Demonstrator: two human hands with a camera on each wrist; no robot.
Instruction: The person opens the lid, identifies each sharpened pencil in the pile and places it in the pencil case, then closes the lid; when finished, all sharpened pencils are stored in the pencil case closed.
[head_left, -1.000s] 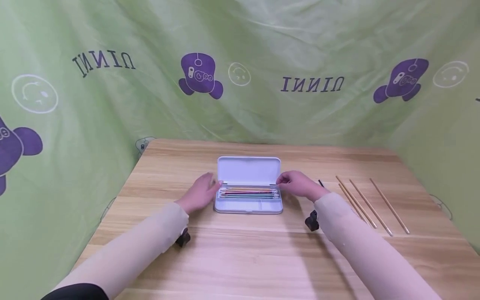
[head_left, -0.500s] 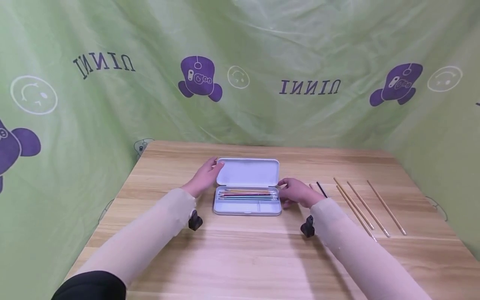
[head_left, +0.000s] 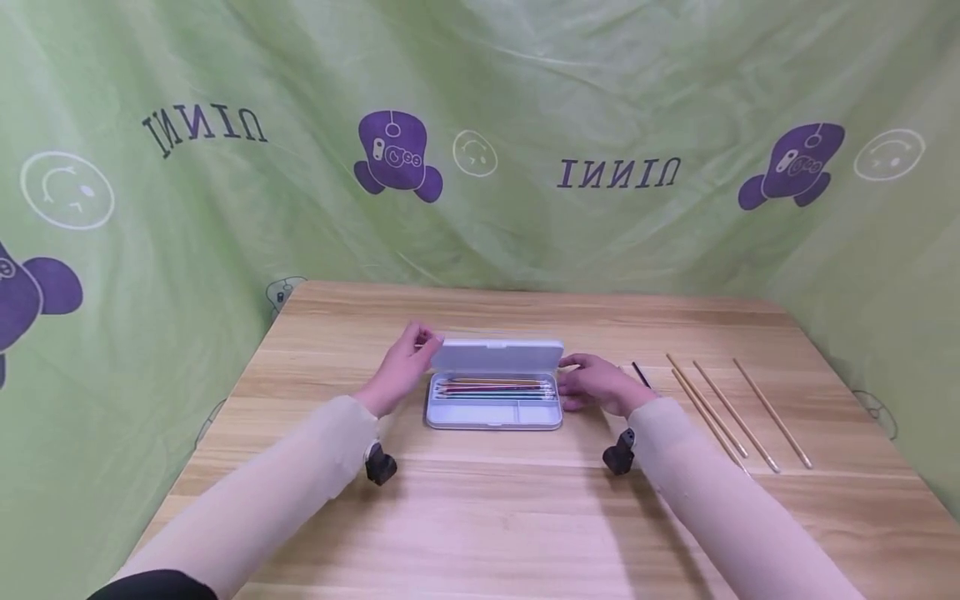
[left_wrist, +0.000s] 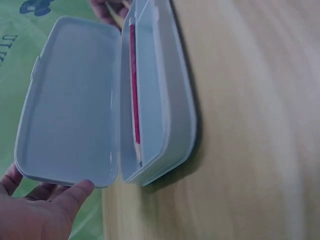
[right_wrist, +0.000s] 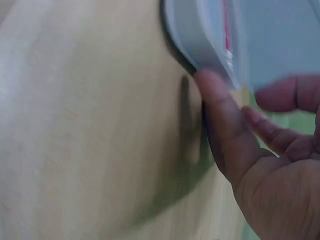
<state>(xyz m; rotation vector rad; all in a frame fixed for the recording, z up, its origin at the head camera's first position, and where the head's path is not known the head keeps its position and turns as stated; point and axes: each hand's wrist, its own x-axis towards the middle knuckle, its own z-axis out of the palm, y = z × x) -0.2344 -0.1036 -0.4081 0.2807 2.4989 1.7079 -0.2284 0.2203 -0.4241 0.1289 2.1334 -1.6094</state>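
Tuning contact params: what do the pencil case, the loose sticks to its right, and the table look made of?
Pencil case: probably moulded plastic, pale blue-white, smooth satin; rounded corners and a thin lid.
Sticks: likely wood or bamboo, tan, matte, thin and straight; one beside them is dark, material unclear.
Table: wood or wood-grain laminate, light with visible grain and a slight sheen; cannot tell which.

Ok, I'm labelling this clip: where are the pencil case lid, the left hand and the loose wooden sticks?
pencil case lid (head_left: 497, 354), head view, middle of the raised lid.
left hand (head_left: 401, 372), head view, back of the hand.
loose wooden sticks (head_left: 720, 408), head view, mid-shaft of one stick.
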